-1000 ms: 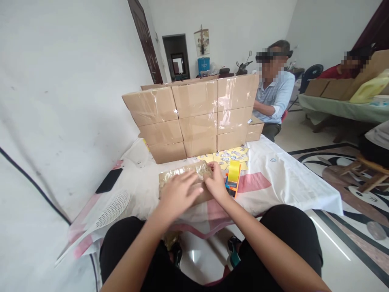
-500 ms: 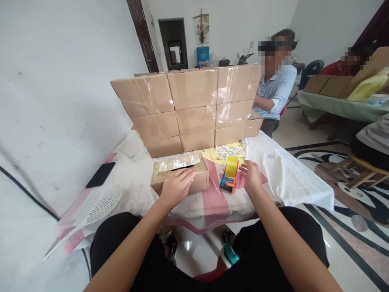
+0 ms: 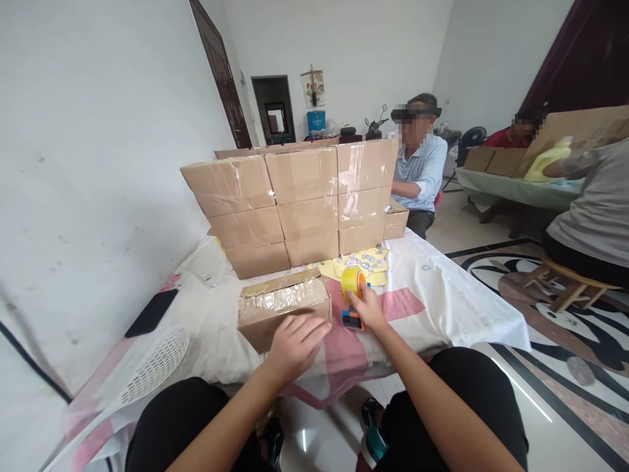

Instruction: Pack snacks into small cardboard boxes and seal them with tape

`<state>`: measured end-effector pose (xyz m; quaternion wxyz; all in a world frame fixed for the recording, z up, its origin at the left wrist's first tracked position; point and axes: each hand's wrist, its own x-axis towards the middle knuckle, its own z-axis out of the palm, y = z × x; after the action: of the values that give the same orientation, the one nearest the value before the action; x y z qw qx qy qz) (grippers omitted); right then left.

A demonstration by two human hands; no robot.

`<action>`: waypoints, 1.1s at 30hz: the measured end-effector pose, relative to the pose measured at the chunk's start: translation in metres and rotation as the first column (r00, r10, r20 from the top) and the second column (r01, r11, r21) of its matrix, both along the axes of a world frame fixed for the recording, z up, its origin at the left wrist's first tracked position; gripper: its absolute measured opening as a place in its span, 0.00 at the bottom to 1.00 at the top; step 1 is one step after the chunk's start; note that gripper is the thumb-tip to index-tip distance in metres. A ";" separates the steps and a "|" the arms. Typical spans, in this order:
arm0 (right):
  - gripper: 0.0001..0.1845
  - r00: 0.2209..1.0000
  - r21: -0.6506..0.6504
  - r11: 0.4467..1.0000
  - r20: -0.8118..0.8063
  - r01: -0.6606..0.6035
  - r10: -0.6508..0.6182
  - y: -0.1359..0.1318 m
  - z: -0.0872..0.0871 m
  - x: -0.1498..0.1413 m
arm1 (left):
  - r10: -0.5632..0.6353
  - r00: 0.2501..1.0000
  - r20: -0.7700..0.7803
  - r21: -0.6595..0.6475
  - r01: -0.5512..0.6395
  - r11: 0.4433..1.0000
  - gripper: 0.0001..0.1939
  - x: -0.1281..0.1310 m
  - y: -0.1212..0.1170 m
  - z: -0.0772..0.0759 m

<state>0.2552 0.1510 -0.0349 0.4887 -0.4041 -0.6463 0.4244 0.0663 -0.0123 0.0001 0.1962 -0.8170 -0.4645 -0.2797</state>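
A small cardboard box (image 3: 282, 308) with shiny clear tape along its top lies on the cloth-covered table in front of me. My left hand (image 3: 297, 344) is at the box's near right side, fingers stretched out and holding nothing; whether it touches the cardboard I cannot tell. To the right of the box, my right hand (image 3: 368, 309) is closed around an orange and blue tape dispenser (image 3: 352, 320). A yellow roll of tape (image 3: 352, 282) sits in the dispenser, which stands on the cloth. Part of the dispenser is hidden behind the fingers.
Behind the box rises a wall of stacked taped cartons (image 3: 307, 210). Yellow patterned sheets (image 3: 363, 263) lie at its foot. To the left are a black phone (image 3: 151, 313) and a white fly swatter (image 3: 157, 364). A co-worker (image 3: 423, 167) sits behind the cartons; others sit at a green-covered table (image 3: 496, 187).
My right hand has moved left and taken hold of the tape dispenser. My left hand has come off the box's top to its near side. The box's top flap now lies flatter.
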 end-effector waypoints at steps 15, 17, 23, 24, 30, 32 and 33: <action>0.20 0.990 0.094 0.990 -0.082 -0.109 0.117 -0.084 0.015 -0.009 | 0.424 0.453 0.785 -0.585 0.314 0.748 0.22 0.034 0.011 -0.035; 0.21 0.991 0.121 0.986 -0.061 -0.111 0.119 -0.084 0.012 -0.009 | 0.448 0.391 0.804 -0.579 0.338 0.742 0.22 0.035 0.012 -0.040; 0.22 0.997 0.150 0.987 -0.027 -0.061 0.066 -0.087 0.008 -0.009 | 0.457 0.384 0.802 -0.584 0.346 0.735 0.17 0.040 0.008 -0.041; 0.22 0.997 0.134 0.989 -0.039 -0.061 0.067 -0.087 0.008 -0.009 | 0.456 0.368 0.810 -0.575 0.348 0.740 0.16 0.041 0.008 -0.039; 0.23 0.996 0.153 0.988 -0.085 -0.009 0.022 -0.075 0.010 -0.013 | 0.493 0.190 0.849 -0.527 0.366 0.767 0.13 0.048 0.003 -0.022; 0.24 0.999 0.201 0.979 -0.049 0.029 -0.019 -0.067 0.010 -0.015 | 0.521 0.146 0.841 -0.536 0.362 0.763 0.12 0.050 0.002 -0.012; 0.24 0.999 0.222 0.974 -0.031 0.037 -0.031 -0.064 0.011 -0.016 | 0.537 0.135 0.832 -0.546 0.365 0.754 0.13 0.051 0.001 -0.007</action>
<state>0.2395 0.0871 -0.0239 0.5470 -0.3520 -0.6760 0.3462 0.1169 -0.0113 -0.0066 -0.4364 -0.4019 -0.5884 -0.5494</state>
